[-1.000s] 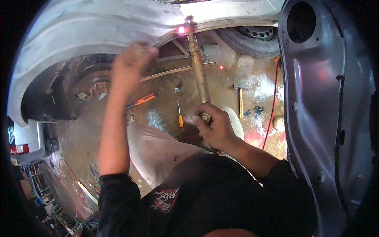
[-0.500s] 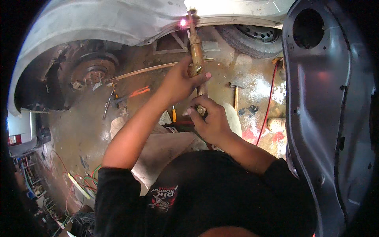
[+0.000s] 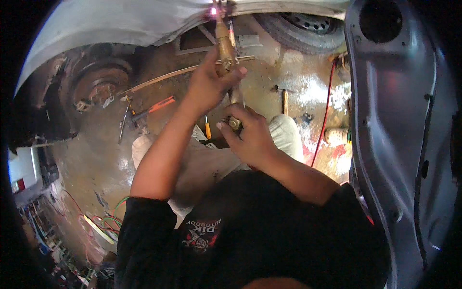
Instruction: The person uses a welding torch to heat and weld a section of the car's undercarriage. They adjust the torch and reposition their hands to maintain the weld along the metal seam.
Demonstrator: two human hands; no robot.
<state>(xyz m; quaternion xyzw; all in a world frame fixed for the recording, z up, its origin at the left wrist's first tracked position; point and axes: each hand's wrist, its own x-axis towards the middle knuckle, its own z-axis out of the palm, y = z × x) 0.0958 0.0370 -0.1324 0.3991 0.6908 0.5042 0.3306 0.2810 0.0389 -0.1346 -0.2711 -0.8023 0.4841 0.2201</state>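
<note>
Firstly, your left hand [image 3: 206, 87]: closed about the middle of a brass-coloured bar tool [image 3: 224, 44], possibly a slide-hammer puller, thumb laid across it. Your right hand [image 3: 253, 137]: clamped on the near end of the same tool, beside a hex nut [image 3: 235, 123]. Bar tool: running away from your lap, far end at the lower edge of the pale car body panel [image 3: 108, 29]; whether it is fixed there or merely touching cannot be told through the glare. One small pink light [image 3: 214, 10], at that end. Step in hand, as judged from the hold: working the tool against the panel edge, two-handed. Next move, by the same judgement: calls for a firm right hand at the end and a left hand kept in line with the bar, clear of the lit tip. Below and about: one orange-handled screwdriver [image 3: 208, 130] on the floor, just beyond your knees; one wooden-handled hammer [image 3: 285, 100], to the right; one orange-handled tool [image 3: 161, 104], to the left, kind uncertain; one long narrow strip [image 3: 163, 79], lying crosswise beyond them. Farther off: one bare wheel hub [image 3: 102, 90] in the left arch; one tyre [image 3: 293, 41] on a steel wheel, near the panel; one red hose [image 3: 327, 111]; one large grey door-like panel [image 3: 392, 120], at far right.
</note>
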